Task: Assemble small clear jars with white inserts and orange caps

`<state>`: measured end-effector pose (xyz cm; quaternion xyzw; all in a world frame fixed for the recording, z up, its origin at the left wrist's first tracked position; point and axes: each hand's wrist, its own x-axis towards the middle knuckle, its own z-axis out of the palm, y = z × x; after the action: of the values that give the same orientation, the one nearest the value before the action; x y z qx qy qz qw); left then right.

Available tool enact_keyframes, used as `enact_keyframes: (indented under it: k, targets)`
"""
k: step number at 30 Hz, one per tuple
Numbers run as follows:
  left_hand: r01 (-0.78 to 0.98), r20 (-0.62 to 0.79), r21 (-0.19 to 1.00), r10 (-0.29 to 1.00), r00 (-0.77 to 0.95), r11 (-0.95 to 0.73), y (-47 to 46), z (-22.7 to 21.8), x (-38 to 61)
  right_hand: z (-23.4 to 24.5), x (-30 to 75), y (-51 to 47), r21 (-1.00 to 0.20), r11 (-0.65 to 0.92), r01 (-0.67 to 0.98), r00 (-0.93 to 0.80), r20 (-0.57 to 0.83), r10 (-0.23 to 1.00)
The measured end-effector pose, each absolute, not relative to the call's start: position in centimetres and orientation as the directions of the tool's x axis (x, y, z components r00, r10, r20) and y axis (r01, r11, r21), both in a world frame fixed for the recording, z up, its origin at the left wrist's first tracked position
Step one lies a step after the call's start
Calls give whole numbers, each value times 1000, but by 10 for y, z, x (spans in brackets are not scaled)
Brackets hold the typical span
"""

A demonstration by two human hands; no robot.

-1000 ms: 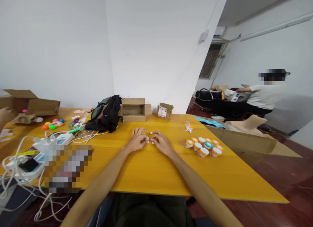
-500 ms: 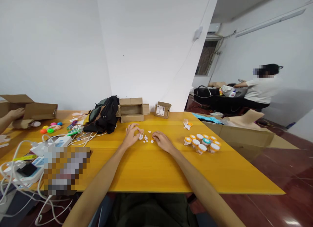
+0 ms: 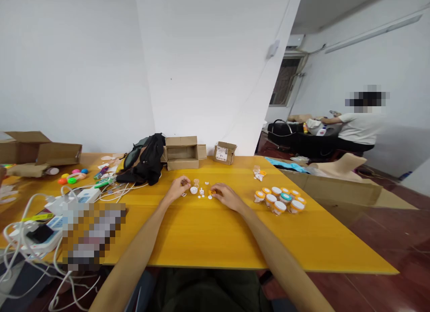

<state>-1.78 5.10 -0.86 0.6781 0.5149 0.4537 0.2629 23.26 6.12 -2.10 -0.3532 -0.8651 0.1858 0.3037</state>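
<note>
On the yellow table (image 3: 201, 240), the left hand (image 3: 177, 188) and right hand (image 3: 227, 197) lie near each other, with a scatter of small white pieces (image 3: 198, 190) between them. The left fingers (image 3: 184, 183) curl narrow at 9 o'clock of the pieces, and the right fingers (image 3: 218, 189) curl beside an orange piece (image 3: 211, 192); I cannot tell whether either grips anything. A cluster of jars (image 3: 281, 199) stands at 3 o'clock of the right hand, and a black bag (image 3: 148, 157) lies at 11 o'clock of the left.

bare tabletop (image 3: 208, 231) short of jars (image 3: 280, 200)
</note>
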Motion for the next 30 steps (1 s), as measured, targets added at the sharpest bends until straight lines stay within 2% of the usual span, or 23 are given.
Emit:
enact_keyframes:
  k: [9, 12, 16, 30]
  targets:
    - [615, 353, 695, 922, 158, -372, 44, -16, -9, -31, 238, 71, -577, 618, 534, -341, 522, 782]
    - [634, 358, 675, 919, 167, -378, 44, -17, -9, -35, 239, 74, -591, 578, 564, -336, 474, 813]
    - [579, 379, 704, 907, 184, -412, 46, -18, -9, -40, 240, 76, -607, 537, 585, -367, 393, 843]
    - [416, 322, 817, 915, 245, -399, 45, -18, -10, -38, 238, 75, -643, 552, 530, -377, 405, 833]
